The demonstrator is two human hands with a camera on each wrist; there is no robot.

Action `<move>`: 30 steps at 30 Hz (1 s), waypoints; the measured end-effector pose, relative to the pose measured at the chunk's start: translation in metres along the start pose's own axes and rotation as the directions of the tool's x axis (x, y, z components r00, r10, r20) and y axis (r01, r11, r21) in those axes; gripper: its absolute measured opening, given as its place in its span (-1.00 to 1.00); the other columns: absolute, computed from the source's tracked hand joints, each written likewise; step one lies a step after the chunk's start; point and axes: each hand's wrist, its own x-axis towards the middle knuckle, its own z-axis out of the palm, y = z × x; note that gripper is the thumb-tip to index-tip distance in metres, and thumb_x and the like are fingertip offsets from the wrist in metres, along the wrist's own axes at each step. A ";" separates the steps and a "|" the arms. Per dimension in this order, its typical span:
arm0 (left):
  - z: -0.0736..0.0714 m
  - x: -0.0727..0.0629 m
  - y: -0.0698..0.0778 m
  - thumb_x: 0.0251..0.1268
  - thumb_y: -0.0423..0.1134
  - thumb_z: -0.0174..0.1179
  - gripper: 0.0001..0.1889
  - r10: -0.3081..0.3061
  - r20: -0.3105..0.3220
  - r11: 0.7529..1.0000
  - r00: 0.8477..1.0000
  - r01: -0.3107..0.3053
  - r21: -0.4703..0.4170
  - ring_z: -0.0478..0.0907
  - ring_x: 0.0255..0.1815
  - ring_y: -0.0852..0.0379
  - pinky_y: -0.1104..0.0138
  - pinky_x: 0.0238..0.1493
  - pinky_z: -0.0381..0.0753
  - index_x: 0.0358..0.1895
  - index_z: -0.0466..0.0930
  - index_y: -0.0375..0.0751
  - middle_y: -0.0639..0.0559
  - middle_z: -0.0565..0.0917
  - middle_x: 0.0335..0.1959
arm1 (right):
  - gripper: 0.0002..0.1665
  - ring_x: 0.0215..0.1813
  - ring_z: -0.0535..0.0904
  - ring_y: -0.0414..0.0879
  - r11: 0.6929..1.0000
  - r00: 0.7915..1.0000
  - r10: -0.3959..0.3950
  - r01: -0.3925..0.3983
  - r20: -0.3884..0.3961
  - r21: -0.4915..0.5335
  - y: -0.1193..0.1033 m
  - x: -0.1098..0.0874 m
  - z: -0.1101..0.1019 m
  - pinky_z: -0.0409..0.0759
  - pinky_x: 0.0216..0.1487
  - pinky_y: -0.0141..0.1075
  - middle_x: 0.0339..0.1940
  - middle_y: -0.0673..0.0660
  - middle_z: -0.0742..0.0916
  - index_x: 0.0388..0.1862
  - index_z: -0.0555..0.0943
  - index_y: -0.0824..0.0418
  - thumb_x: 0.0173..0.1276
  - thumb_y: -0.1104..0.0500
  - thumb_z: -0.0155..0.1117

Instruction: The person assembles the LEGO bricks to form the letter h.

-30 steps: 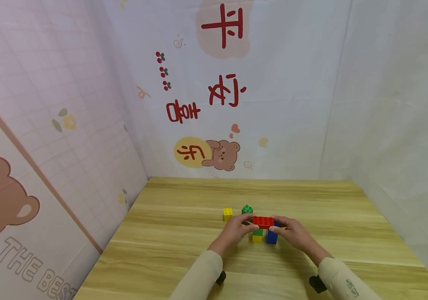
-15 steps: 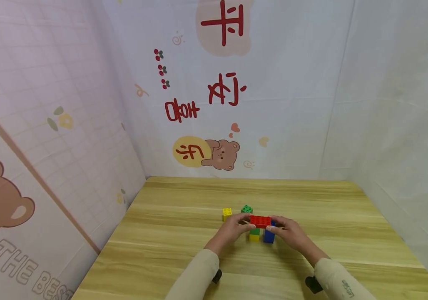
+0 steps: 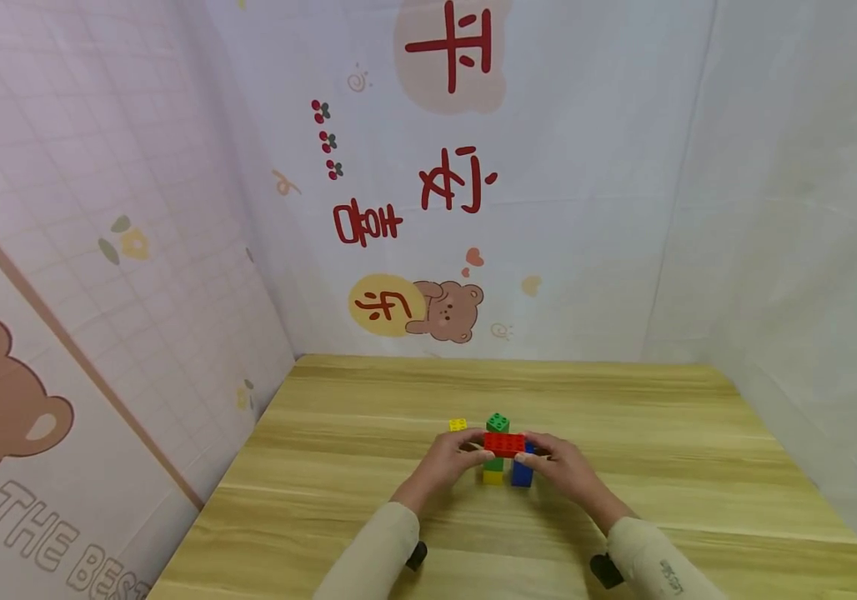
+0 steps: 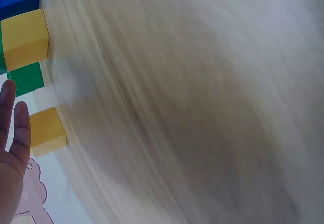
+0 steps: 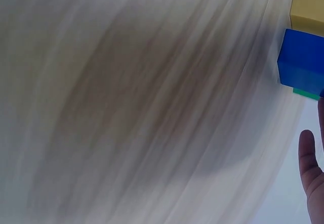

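A red studded brick [image 3: 504,444] bridges two small columns. My left hand [image 3: 447,460] pinches its left end, thumb on the near side. My right hand [image 3: 565,467] pinches the right end the same way. Under the left part stands a green block [image 3: 493,464] over a yellow block [image 3: 493,478]; under the right part is a blue column [image 3: 522,473]. In the left wrist view some fingers [image 4: 20,128] stretch out beside the blocks, and the red brick is out of view. In the right wrist view the blue column [image 5: 304,59] sits close above the fingertips.
Behind the bridge stands another green brick [image 3: 498,422]. A separate yellow brick [image 3: 458,425] is further left, partly hidden by the left hand. White printed cloth walls [image 3: 578,250] enclose the wooden table [image 3: 661,433] at the back and sides.
Both hands have shifted left with the red brick, and the two columns under it have moved left along with them. The separate yellow and green bricks stay put.
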 end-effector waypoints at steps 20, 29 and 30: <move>-0.013 -0.001 0.001 0.32 -0.02 0.32 -0.59 -0.040 0.012 0.999 0.999 0.039 0.026 0.58 -0.02 0.12 0.19 0.01 0.60 0.17 0.65 -0.07 0.16 0.68 0.00 | -0.42 0.03 0.62 0.07 0.999 0.999 0.050 -0.050 0.007 0.015 -0.016 0.002 0.008 0.61 0.02 -0.01 0.09 0.20 0.70 0.27 0.57 0.27 0.38 -0.01 0.35; -0.015 -0.004 -0.003 0.21 -0.08 0.42 -0.48 -0.094 0.025 0.992 0.995 0.091 0.093 0.57 0.06 -0.02 0.10 0.06 0.58 0.23 0.59 -0.15 0.03 0.66 0.06 | -0.16 0.14 0.59 0.18 0.992 0.992 0.125 -0.125 0.026 0.014 -0.013 0.002 0.005 0.58 0.09 0.09 0.18 0.25 0.64 0.48 0.36 0.18 0.30 -0.02 0.44; -0.016 -0.005 -0.006 0.21 -0.07 0.42 -0.46 -0.093 0.024 0.992 0.995 0.090 0.094 0.57 0.07 -0.03 0.10 0.07 0.58 0.25 0.58 -0.16 0.01 0.65 0.07 | -0.15 0.15 0.59 0.18 0.992 0.992 0.126 -0.126 0.029 0.012 -0.013 0.001 0.005 0.57 0.10 0.09 0.19 0.25 0.64 0.48 0.35 0.18 0.29 -0.03 0.44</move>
